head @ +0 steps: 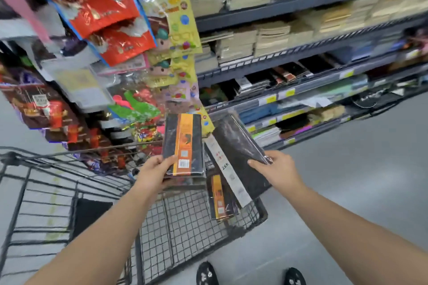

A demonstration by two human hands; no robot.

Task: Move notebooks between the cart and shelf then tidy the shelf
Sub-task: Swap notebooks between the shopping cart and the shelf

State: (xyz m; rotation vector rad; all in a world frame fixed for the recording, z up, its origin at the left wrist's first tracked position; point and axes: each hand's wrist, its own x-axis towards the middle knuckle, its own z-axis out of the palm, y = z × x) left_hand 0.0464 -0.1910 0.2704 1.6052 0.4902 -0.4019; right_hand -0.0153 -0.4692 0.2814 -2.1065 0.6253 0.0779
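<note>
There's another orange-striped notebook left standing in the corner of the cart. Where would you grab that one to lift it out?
Probably by its top edge, coming from above. The notebook in the cart stands nearly upright against the cart's wire wall, lower end down in the basket, so only the upper end is free. Pinch front and back covers there with the fingers and pull upward.

Hanging snack bags (pixel 97 14) and toy packs (pixel 176 37) crowd the space above the wire cart (pixel 190 222), closing its far side. The shelf (pixel 301 90) tiers look packed, probably with little slack. The grey floor (pixel 347 180) to the right lies open.
</note>
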